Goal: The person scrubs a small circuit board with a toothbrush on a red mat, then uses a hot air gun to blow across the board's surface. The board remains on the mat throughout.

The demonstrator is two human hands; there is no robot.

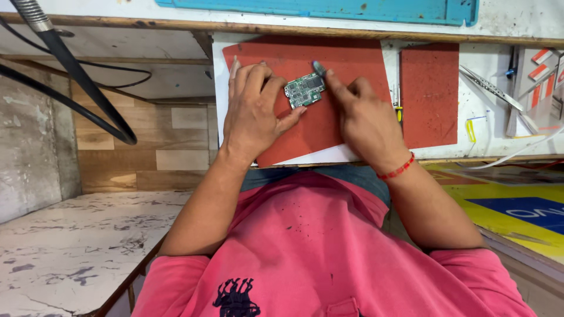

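Plainly, much of the small green circuit board (304,90) is easy to see, though its tiny parts are too fine to make out: it is roughly rectangular, tilted, studded with silvery shields and dark chips. It lies on the large red mat (352,61), which covers the white surface (487,111). The left hand (254,111) rests just left of the board, fingers curled loosely, thumb tip touching the board's lower edge. The right hand (363,117), just right of the board, pinches a small grey-tipped tool (318,68) whose end meets the board's upper right corner; the hand hides most of the tool. Right of the board lie a smaller red mat (430,94) and metal tweezers (490,88). Above it, a blue tray (364,10) is cut off by the frame's top.
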